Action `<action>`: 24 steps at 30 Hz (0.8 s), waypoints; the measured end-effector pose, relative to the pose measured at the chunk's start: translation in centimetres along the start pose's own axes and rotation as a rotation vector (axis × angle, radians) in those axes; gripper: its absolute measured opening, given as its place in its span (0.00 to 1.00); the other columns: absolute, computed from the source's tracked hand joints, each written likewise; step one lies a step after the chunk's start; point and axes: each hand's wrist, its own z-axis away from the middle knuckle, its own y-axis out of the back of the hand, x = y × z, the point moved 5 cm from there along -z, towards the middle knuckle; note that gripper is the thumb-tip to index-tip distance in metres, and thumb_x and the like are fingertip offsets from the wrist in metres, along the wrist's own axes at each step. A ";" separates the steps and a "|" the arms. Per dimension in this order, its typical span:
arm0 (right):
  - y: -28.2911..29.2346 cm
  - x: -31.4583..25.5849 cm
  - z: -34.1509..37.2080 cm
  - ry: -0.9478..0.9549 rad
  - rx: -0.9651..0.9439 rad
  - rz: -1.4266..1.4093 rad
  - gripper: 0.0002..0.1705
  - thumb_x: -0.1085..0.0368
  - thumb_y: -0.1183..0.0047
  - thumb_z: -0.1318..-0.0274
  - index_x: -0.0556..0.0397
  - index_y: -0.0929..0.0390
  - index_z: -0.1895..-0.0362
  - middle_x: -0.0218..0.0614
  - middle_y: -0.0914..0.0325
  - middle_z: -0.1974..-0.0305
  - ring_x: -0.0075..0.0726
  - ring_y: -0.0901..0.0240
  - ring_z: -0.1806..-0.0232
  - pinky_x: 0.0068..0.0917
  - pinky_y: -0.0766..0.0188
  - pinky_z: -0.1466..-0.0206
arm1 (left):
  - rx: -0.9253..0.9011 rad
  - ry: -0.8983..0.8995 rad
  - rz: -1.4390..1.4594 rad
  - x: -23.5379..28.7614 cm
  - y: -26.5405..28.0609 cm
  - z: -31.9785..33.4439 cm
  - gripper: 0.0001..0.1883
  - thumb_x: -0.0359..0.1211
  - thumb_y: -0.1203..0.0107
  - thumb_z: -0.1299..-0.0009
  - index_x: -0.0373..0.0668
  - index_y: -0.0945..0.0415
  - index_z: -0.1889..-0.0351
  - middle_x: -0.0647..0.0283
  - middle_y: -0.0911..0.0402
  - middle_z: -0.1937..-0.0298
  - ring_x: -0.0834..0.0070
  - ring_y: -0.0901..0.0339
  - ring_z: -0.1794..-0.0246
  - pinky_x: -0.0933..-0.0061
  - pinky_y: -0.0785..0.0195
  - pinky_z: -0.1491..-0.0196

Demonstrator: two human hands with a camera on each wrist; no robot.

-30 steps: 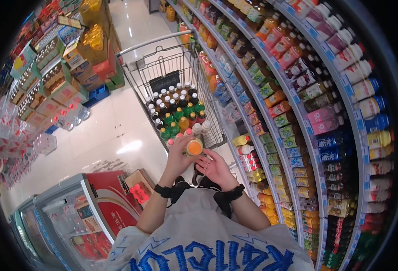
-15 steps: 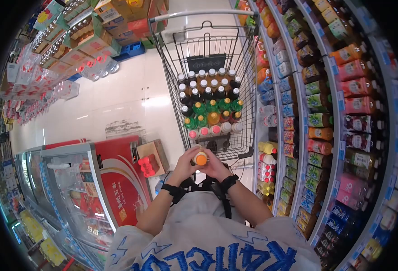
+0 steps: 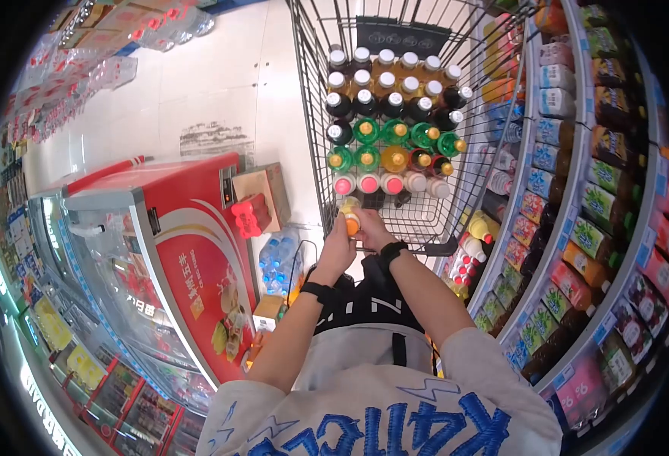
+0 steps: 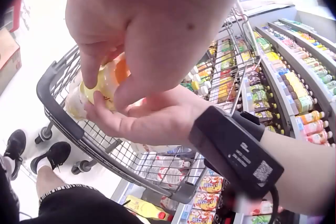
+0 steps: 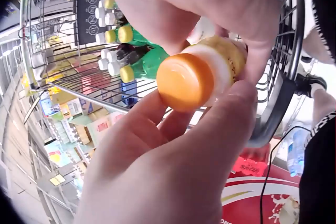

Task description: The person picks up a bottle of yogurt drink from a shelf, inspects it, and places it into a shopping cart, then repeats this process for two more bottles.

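Note:
Both hands hold a small juice bottle (image 3: 349,204) with an orange cap (image 5: 185,82) and yellowish body. It is tilted, cap toward the person, over the near end of a shopping cart (image 3: 425,247). My left hand (image 3: 340,247) has its fingers and thumb around the neck and upper body in the right wrist view. My right hand (image 3: 376,231) curls round the bottle's body, fingers along its side in the left wrist view. Just beyond, pink-capped bottles (image 3: 368,184) stand in a row, with green bottles (image 3: 366,131) and white-capped dark bottles (image 3: 339,104) behind them.
Drink shelves (image 3: 577,190) run close along the right. On the left stands a red-sided freezer (image 3: 197,266), with a cardboard box (image 3: 270,197) and blue-tinted water bottles (image 3: 279,262) beside it. Pale tiled floor (image 3: 197,83) shows left of the cart.
The cart and its bottles now appear nearer and larger. Both hands, still holding the orange-capped bottle, have moved forward to the cart's near edge, beside the pink-capped row.

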 end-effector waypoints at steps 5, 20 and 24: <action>0.8 1.2 -4.8 -0.026 -0.035 -0.012 0.18 0.53 0.50 0.36 0.53 0.23 0.53 0.32 0.22 0.58 0.28 0.24 0.58 0.26 0.24 0.61 | -0.013 0.095 0.004 -1.8 -1.2 -1.9 0.36 0.24 0.48 0.36 0.32 0.53 0.31 0.32 0.25 0.55 0.37 0.25 0.54 0.50 0.29 0.54; 0.7 1.5 -8.5 0.195 -0.259 0.185 0.20 0.53 0.56 0.32 0.54 0.29 0.47 0.43 0.28 0.50 0.41 0.28 0.51 0.41 0.27 0.50 | 0.031 0.140 0.048 -5.7 -2.6 -4.0 0.32 0.25 0.52 0.33 0.35 0.52 0.32 0.34 0.24 0.54 0.40 0.24 0.52 0.51 0.29 0.53; 1.4 1.6 -6.9 -0.187 -0.038 -0.241 0.21 0.55 0.58 0.32 0.56 0.34 0.43 0.48 0.32 0.47 0.50 0.30 0.49 0.44 0.28 0.45 | -0.008 0.180 0.013 -4.2 -1.5 -3.7 0.31 0.27 0.52 0.32 0.35 0.51 0.32 0.36 0.22 0.57 0.40 0.23 0.55 0.52 0.29 0.54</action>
